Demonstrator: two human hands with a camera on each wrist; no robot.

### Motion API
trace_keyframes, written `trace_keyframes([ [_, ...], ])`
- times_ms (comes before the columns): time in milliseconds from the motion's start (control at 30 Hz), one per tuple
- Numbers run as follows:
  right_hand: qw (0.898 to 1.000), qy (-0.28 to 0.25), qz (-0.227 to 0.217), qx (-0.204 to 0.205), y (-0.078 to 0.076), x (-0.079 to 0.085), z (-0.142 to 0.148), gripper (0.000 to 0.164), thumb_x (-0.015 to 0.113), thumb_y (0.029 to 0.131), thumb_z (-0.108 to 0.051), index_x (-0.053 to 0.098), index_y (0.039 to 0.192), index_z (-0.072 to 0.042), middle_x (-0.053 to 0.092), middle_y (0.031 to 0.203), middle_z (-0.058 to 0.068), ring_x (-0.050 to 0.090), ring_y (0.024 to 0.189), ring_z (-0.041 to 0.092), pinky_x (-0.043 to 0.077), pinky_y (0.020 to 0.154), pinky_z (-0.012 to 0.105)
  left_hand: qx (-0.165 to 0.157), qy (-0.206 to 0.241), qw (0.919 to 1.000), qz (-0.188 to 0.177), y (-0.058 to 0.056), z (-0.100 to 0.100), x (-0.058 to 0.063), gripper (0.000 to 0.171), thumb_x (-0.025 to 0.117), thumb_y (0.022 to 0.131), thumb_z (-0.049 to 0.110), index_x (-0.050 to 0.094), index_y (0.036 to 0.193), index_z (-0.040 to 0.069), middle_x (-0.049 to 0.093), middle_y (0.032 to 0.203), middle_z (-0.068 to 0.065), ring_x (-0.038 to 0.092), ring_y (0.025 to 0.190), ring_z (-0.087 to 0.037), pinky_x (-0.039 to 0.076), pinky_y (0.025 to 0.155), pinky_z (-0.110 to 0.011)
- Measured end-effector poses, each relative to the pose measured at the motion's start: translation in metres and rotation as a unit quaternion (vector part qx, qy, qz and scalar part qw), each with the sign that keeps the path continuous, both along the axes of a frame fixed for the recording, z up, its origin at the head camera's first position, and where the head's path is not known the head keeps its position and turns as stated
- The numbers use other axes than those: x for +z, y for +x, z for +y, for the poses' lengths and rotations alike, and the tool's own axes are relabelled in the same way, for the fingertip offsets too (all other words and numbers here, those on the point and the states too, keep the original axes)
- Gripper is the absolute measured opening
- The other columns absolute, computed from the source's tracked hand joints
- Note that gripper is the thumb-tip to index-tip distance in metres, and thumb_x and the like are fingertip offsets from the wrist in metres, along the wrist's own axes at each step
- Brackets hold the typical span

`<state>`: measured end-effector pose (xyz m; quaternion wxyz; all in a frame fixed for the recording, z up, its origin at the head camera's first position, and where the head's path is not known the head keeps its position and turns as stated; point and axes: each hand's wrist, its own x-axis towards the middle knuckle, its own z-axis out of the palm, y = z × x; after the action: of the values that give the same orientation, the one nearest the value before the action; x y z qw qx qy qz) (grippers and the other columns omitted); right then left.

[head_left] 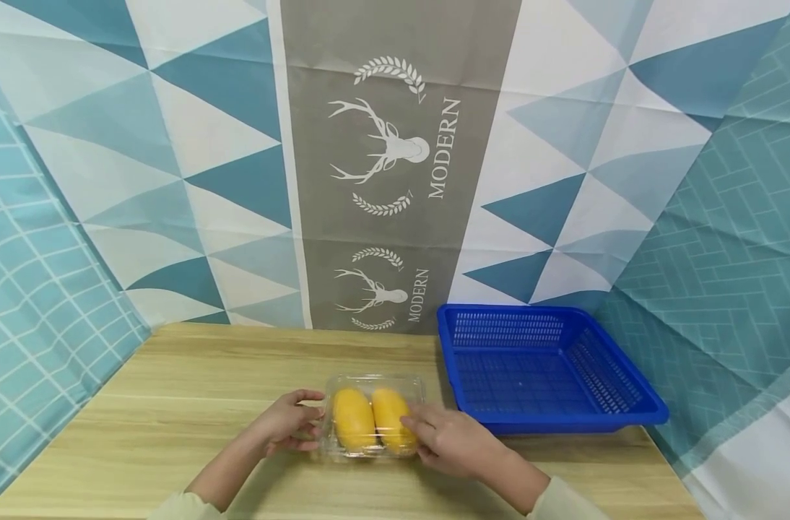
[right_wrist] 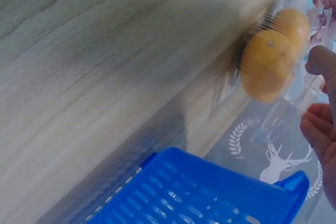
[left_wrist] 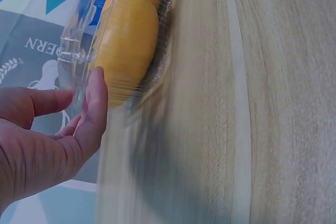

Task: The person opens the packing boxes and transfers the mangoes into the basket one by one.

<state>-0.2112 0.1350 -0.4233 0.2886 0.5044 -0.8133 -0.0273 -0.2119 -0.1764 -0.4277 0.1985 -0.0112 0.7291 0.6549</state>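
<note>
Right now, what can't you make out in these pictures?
Head view: the floor of the clear plastic box beneath the two yellow oval fruits, which cover it.
Left wrist view: the box's far end, cut off by the top edge; some of the bare left hand's fingers, partly hidden behind the nearest one.
Right wrist view: part of the blue rectangular plastic basket, cut off by the bottom edge; the box's outline, blurred.

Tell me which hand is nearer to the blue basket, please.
The right hand, by the near left corner of the blue basket; the left hand is left of the clear container.
</note>
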Motion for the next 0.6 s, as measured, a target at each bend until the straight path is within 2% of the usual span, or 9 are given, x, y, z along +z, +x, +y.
trace_keyframes([
  [67, 0.999, -0.008, -0.032, -0.023, 0.001, 0.003, 0.003, 0.052, 0.074, 0.073, -0.026, 0.062, 0.120, -0.011, 0.063, 0.119, 0.009, 0.061, 0.110, 0.020, 0.055, 0.083, 0.029, 0.004, 0.004, 1.0000, 0.001, 0.000, 0.000, 0.000, 0.050, 0.049, 0.095, 0.012, 0.030, 0.138, -0.004, 0.055, 0.100, -0.012, 0.057, 0.070, -0.015, 0.057, 0.066, -0.036],
  [200, 0.994, -0.024, -0.081, -0.063, 0.000, 0.010, 0.006, 0.055, 0.073, 0.074, -0.022, 0.058, 0.125, -0.010, 0.061, 0.122, 0.011, 0.060, 0.110, 0.022, 0.055, 0.082, 0.030, 0.025, -0.001, 0.9996, 0.009, 0.000, 0.001, 0.002, 0.049, 0.047, 0.095, 0.014, 0.032, 0.140, 0.001, 0.051, 0.120, -0.020, 0.058, 0.074, -0.017, 0.058, 0.067, -0.038],
  [333, 0.985, -0.034, -0.144, -0.093, -0.001, 0.016, 0.005, 0.047, 0.070, 0.079, -0.019, 0.059, 0.124, -0.010, 0.061, 0.122, 0.011, 0.060, 0.109, 0.022, 0.055, 0.084, 0.031, 0.054, -0.024, 0.9981, 0.019, 0.000, 0.002, 0.003, 0.047, 0.048, 0.096, 0.019, 0.037, 0.140, 0.006, 0.043, 0.136, -0.024, 0.060, 0.091, -0.024, 0.057, 0.069, -0.040],
  [433, 0.963, -0.078, -0.229, -0.119, -0.001, 0.021, 0.003, 0.040, 0.066, 0.085, -0.018, 0.059, 0.124, -0.010, 0.060, 0.125, 0.011, 0.059, 0.112, 0.025, 0.053, 0.089, 0.037, 0.066, -0.038, 0.9964, 0.036, -0.001, 0.003, 0.004, 0.047, 0.048, 0.097, 0.027, 0.040, 0.139, 0.007, 0.038, 0.141, -0.024, 0.055, 0.110, -0.038, 0.056, 0.078, -0.045],
  [500, 0.943, -0.132, -0.277, -0.126, -0.002, 0.023, 0.001, 0.038, 0.063, 0.087, -0.015, 0.059, 0.124, -0.008, 0.060, 0.126, 0.012, 0.058, 0.114, 0.027, 0.051, 0.092, 0.041, 0.064, -0.050, 0.9950, 0.058, -0.002, 0.002, 0.006, 0.047, 0.044, 0.098, 0.031, 0.042, 0.138, 0.007, 0.034, 0.145, -0.024, 0.045, 0.120, -0.047, 0.053, 0.085, -0.050],
  [600, 0.911, -0.229, -0.319, -0.127, -0.005, 0.025, -0.002, 0.035, 0.061, 0.088, -0.011, 0.060, 0.123, -0.005, 0.063, 0.120, 0.012, 0.060, 0.110, 0.027, 0.052, 0.090, 0.041, 0.065, -0.074, 0.9908, 0.093, -0.004, 0.002, 0.008, 0.046, 0.038, 0.100, 0.033, 0.044, 0.137, 0.006, 0.032, 0.147, -0.023, 0.036, 0.128, -0.050, 0.049, 0.090, -0.054],
])
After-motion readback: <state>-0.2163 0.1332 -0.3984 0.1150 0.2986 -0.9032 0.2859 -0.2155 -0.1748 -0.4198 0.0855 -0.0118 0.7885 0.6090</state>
